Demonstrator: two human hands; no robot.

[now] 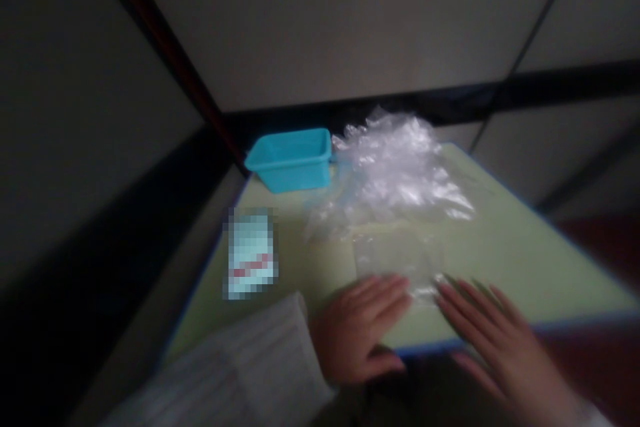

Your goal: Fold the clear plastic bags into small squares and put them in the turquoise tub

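Observation:
A clear plastic bag [395, 257] lies flat near the front edge of the table. My left hand [365, 323] rests on its lower left corner, fingers stretched out and pointing right. At the lower right corner of the bag is my right hand [493, 327], its fingers extended and slightly apart, the tips touching or just beside the plastic. Neither hand grips anything. Behind the flat bag, a loose heap of crumpled clear plastic bags [400, 163] spreads over the far part of the table.
A turquoise plastic basket [300, 177] stands at the far left of the yellow-green table [500, 247], which has a blue edge. Left of my hands lies a pixelated pale card or packet [251, 247] with a red stripe. A pale wall [350, 27] rises behind the table.

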